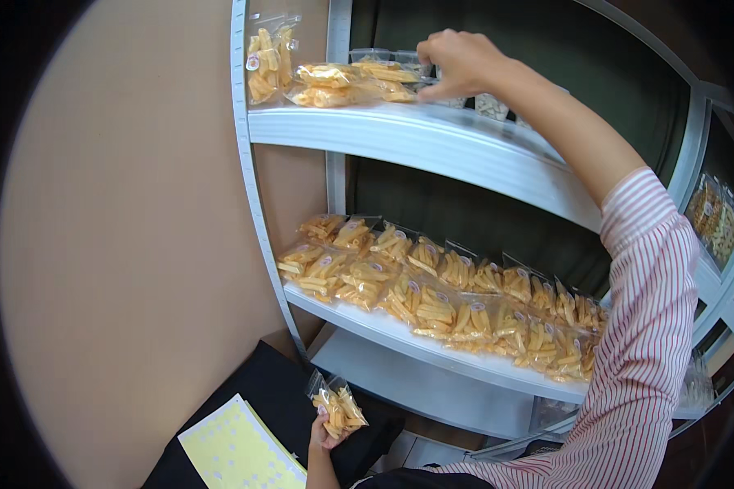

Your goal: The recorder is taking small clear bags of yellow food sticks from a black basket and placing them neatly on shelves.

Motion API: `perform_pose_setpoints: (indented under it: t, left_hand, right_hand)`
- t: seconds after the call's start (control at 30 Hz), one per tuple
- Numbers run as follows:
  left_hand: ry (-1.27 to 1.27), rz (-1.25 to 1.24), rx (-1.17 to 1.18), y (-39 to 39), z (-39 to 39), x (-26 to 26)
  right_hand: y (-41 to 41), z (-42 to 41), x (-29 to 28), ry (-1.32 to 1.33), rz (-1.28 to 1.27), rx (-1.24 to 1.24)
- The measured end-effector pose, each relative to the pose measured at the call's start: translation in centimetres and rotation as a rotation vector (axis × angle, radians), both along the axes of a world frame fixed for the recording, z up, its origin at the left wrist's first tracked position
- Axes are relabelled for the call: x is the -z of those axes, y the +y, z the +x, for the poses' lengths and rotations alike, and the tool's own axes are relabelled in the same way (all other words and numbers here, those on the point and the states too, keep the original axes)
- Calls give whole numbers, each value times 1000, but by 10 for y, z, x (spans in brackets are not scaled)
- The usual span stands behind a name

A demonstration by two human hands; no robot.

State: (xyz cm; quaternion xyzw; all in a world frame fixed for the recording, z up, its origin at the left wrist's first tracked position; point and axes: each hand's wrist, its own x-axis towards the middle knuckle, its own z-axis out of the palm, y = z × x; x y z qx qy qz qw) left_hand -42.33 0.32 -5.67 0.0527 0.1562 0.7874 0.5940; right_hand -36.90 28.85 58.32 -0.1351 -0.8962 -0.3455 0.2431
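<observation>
My left hand [327,433], low in the picture, grips a clear plastic bag of pale yellow snack sticks [341,412]. My right hand [455,66] is raised at the upper shelf, its thumb and fingers apart and nothing seen between them. It is just right of stacked snack bags [348,82] lying flat and in front of clear plastic tubs [370,56]. Tubs with whitish contents [490,105] stand behind and below the forearm. More bags [269,61] stand upright at the shelf's left end. Whether the fingertips touch anything cannot be told.
The white metal upper shelf [404,131] is above a lower shelf [367,315] with rows of bagged snack sticks [434,305]. A rack post [243,122] stands beside the beige wall [128,183]. Yellow sticker sheets [238,446] lie on a black surface [269,379]. Further bags [715,220] are at right.
</observation>
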Motion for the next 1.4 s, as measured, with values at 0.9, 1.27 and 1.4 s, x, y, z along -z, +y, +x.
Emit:
perform_pose_setpoints:
  t: [0.9,1.27,1.4]
  left_hand:
    - [-114,-62,140,-8,-12,29]
    - [-43,-111,133,0,-6,-14]
    - [-75,-76,137,-3,-6,-12]
  right_hand:
    - [72,-58,-20,66,99,-59]
    - [52,-23,-49,266,-23,46]
    - [38,-2,-51,337,-119,15]
